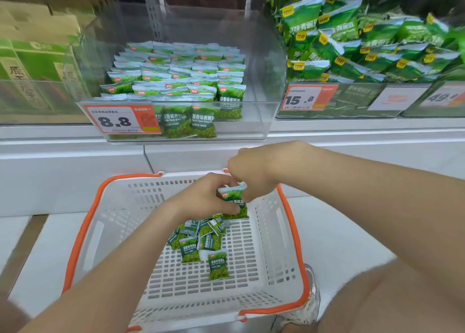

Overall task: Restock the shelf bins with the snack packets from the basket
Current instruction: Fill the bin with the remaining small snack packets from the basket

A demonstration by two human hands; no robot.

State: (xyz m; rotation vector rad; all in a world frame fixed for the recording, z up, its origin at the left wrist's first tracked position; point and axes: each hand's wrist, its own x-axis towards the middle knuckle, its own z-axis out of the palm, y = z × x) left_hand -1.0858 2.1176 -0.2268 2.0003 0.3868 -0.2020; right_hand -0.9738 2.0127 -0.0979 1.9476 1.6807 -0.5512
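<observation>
Shelf bin (241, 131), 12 o'clock | left hand (205, 198) pinches packet (235, 204) over basket (80, 232); right hand (251, 175): grip unclear | risk: packet slips, falls back.

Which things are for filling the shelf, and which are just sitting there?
For the job: the packet in the left hand and right hand, the pile of packets, the basket, the clear bin.
Just lying about: the big bags next door, the cardboard box, the shoe.

Far left there's a cardboard box (35, 56) with green print. Red-edged 8.8 price tag (118, 120) and 15.8 price tag (305, 98) up front, plus a pale sneaker (312, 301) on the white floor (339, 237).
</observation>
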